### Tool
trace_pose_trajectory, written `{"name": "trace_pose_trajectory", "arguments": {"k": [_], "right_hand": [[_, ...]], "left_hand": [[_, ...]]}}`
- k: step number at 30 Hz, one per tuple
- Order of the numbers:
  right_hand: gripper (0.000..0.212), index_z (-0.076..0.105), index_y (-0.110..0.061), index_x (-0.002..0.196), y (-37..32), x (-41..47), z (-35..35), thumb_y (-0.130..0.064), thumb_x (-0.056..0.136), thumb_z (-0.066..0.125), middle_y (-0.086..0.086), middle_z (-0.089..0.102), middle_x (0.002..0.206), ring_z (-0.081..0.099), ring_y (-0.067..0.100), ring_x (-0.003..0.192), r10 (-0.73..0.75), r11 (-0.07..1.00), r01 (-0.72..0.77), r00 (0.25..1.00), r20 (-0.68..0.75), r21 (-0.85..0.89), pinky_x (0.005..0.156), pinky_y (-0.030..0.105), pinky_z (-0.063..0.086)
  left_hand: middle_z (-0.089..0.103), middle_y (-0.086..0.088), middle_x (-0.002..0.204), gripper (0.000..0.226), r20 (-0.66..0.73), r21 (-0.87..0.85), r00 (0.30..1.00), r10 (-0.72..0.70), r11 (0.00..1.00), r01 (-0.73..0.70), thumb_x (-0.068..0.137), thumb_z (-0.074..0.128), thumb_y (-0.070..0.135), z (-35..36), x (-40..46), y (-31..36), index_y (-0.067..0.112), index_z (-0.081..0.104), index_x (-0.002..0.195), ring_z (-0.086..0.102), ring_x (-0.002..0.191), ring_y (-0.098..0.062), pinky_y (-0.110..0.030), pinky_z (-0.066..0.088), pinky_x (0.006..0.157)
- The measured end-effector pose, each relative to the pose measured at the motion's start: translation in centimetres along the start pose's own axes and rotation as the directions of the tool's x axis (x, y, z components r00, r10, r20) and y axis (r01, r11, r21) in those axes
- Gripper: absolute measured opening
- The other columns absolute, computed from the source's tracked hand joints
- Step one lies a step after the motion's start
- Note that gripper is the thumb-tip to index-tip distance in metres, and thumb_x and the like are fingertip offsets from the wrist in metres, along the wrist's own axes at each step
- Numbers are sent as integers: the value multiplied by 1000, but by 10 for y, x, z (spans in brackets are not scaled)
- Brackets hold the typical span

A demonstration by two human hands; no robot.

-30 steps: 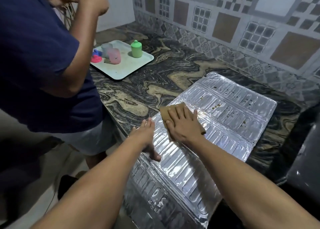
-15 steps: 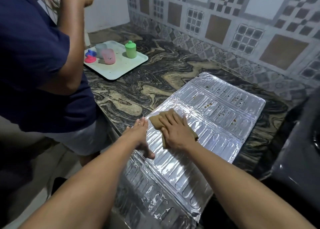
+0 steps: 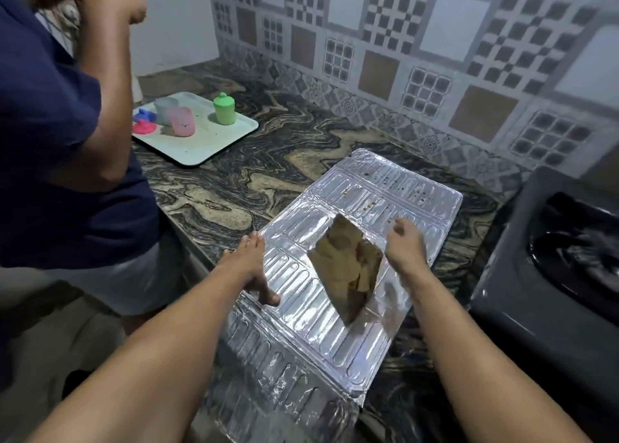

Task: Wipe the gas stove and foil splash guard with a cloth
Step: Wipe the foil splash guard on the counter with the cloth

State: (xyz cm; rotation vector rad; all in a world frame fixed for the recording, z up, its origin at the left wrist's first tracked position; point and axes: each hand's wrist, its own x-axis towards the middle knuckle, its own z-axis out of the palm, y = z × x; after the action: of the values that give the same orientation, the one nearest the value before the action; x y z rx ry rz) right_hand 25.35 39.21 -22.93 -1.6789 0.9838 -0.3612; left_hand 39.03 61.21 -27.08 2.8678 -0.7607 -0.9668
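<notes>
The foil splash guard [image 3: 335,275] lies flat on the marbled surface [image 3: 234,188], with the dark gas stove [image 3: 549,275] at its 3 o'clock. The left hand [image 3: 249,268] presses the guard's 9 o'clock edge, fingers straight. The right hand [image 3: 405,245] is raised over the middle panel; the brown cloth [image 3: 346,268] hangs unfolded just beside it, but whether the fingers pinch it cannot be told. Brown specks dot the panel at 12 o'clock, so wiping of the guard looks partly done; the stove apparently remains to be wiped.
</notes>
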Motion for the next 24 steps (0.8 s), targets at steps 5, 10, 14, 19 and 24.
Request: {"name": "trace_pose_trajectory", "arguments": {"k": [5, 10, 14, 19, 24], "right_hand": [[40, 52, -13, 131, -1, 1, -6, -1, 95, 40, 8, 57, 132, 54, 23, 115, -270, 958, 225, 921, -281, -180, 89, 28, 40], [42, 40, -28, 143, 39, -13, 30, -28, 101, 38, 3, 37, 153, 31, 27, 141, -328, 568, 552, 832, 447, -610, 116, 46, 24], [55, 2, -37, 153, 71, -4, 40, -51, 100, 10, -3, -3, 163, -10, 26, 149, -271, 279, 646, 763, 588, -710, 119, 53, -6], [60, -7, -39, 152, 61, 13, 70, -58, 96, 4, -6, -11, 162, -17, 25, 148, -312, 187, 750, 658, 686, -634, 117, 54, -11], [69, -7, -37, 153, 42, 39, 119, -68, 92, 3, -1, -8, 163, -14, 26, 148, -329, 161, 767, 635, 699, -621, 116, 56, -13]], "left_hand": [[-26, -4, 158, 149, 10, 35, 1000, -10, 999, 9, 56, 86, 52, 0, 0, 2, 10, -20, 150, -19, 146, -26, -55, -1, 117], [-26, -5, 158, 147, 15, 44, 1000, -12, 999, 11, 58, 86, 50, -1, -4, 6, 9, -21, 150, -20, 146, -27, -55, -3, 116], [-26, -5, 158, 146, 14, 58, 1000, -4, 998, 3, 59, 86, 51, -1, -2, 5, 9, -21, 150, -20, 146, -27, -55, -2, 117], [-25, -5, 159, 149, 25, 95, 999, -22, 995, 20, 56, 87, 52, -1, 2, 7, 8, -20, 150, -20, 147, -26, -55, 5, 120], [-27, -4, 158, 151, 18, 56, 1000, -17, 998, 16, 55, 88, 51, 1, 6, 4, 8, -20, 151, -21, 146, -25, -53, 4, 121]]}}
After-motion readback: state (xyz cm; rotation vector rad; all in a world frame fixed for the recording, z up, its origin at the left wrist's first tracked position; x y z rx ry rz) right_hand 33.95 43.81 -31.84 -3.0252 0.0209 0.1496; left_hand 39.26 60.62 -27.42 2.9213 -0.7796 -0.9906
